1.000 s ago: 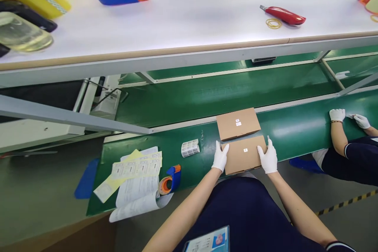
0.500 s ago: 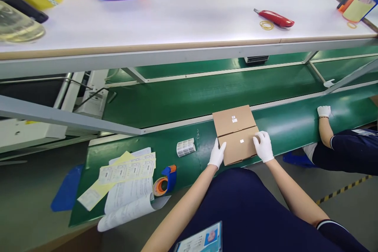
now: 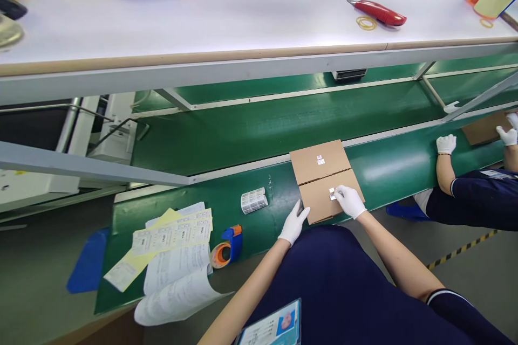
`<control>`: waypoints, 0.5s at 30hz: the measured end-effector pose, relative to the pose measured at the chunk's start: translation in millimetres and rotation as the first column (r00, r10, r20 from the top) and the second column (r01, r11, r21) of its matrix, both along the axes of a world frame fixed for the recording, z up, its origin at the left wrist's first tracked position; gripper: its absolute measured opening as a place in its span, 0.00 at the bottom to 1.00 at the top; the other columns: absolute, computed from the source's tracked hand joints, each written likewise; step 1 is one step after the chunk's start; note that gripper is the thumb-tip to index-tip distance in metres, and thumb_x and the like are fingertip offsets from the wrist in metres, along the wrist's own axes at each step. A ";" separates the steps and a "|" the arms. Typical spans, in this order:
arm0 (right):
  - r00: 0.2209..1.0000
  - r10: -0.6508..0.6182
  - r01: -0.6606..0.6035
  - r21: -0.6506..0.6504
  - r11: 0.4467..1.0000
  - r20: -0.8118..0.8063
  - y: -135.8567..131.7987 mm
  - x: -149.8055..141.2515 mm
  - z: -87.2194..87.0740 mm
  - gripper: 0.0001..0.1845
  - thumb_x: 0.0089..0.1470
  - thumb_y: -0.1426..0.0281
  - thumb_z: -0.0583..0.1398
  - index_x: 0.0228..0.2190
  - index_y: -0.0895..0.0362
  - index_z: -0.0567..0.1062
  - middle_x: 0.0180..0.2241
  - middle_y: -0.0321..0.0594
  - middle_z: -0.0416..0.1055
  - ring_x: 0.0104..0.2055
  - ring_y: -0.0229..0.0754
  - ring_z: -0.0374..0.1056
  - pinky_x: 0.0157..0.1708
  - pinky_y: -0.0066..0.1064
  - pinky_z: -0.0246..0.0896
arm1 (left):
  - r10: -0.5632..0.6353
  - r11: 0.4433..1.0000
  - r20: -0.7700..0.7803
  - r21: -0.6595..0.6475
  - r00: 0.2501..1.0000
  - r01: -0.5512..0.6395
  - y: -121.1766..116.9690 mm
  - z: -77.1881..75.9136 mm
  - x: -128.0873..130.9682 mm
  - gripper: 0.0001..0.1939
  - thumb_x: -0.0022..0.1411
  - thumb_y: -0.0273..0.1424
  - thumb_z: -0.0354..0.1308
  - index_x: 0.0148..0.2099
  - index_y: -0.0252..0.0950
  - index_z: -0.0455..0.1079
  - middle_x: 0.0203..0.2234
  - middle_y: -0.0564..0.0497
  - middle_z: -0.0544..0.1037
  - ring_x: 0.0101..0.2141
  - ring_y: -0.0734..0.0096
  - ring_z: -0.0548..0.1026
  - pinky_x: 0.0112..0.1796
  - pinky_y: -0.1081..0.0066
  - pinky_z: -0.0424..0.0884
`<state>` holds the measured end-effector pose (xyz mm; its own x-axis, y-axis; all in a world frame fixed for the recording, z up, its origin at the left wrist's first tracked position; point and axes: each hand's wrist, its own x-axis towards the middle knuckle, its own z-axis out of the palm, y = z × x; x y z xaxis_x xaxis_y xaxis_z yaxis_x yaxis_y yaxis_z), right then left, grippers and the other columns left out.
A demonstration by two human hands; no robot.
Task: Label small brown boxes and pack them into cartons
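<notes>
Two flat brown cardboard boxes lie end to end in front of me on the green belt. Two small white labels mark the far box (image 3: pixel 305 163). On the near box (image 3: pixel 318 202) is a white label (image 3: pixel 332 190), and just below it my right hand (image 3: pixel 349 200), in a white glove, pinches a second small label (image 3: pixel 332 197) against the lid. My left hand (image 3: pixel 294 223), also gloved, rests by the near box's left edge, thumb and fingers apart. To the left sits a curled sheet of labels (image 3: pixel 254 201).
An orange-and-blue tape dispenser (image 3: pixel 227 248) and loose papers (image 3: pixel 174 248) lie left on the green belt (image 3: pixel 279 194). Above, a white shelf (image 3: pixel 251 16) carries a red utility knife (image 3: pixel 378 12) and rubber bands (image 3: pixel 366 23). At right, a co-worker's gloved hand (image 3: pixel 446 144) rests near another cardboard piece (image 3: pixel 481 129).
My right hand has moved left from the near box's right edge to its label, where a second label now shows. My left hand has slid slightly down. More of the co-worker and cardboard shows at right.
</notes>
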<state>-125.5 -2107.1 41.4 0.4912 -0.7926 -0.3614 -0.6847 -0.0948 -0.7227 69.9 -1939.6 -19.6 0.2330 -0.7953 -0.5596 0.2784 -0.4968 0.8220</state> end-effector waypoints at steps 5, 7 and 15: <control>1.000 0.018 -0.018 -0.025 1.000 -0.018 -0.7 0.6 -2.8 0.12 0.59 0.67 0.53 0.28 0.53 0.74 0.30 0.36 0.77 0.34 0.41 0.69 0.38 0.30 0.58 | -0.030 0.999 -0.001 -0.036 1.000 0.030 -1.4 6.6 1.1 0.42 0.66 0.48 0.59 0.75 0.40 0.52 0.71 0.47 0.59 0.69 0.57 0.59 0.69 0.60 0.55; 0.999 0.023 -0.024 -0.034 0.999 -0.029 -0.7 1.0 -3.3 0.12 0.59 0.67 0.53 0.28 0.52 0.74 0.30 0.36 0.77 0.34 0.41 0.69 0.38 0.30 0.58 | -0.042 0.998 -0.004 -0.050 0.999 0.041 -1.7 8.4 2.0 0.41 0.66 0.48 0.59 0.75 0.41 0.52 0.71 0.47 0.59 0.69 0.57 0.59 0.69 0.60 0.55; 0.993 0.056 -0.063 -0.067 0.996 -0.104 -1.9 3.0 -2.3 0.12 0.62 0.68 0.52 0.30 0.53 0.74 0.34 0.38 0.78 0.38 0.41 0.71 0.41 0.30 0.60 | -0.059 0.996 -0.012 -0.067 0.998 0.058 -2.2 10.4 4.9 0.40 0.67 0.46 0.58 0.75 0.41 0.51 0.71 0.47 0.59 0.68 0.59 0.61 0.69 0.60 0.55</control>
<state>-122.6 -2109.0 39.1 0.5017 -0.7883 -0.3562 -0.7461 -0.1859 -0.6394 74.7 -1941.8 -9.2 0.1773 -0.8429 -0.5081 0.2621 -0.4571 0.8499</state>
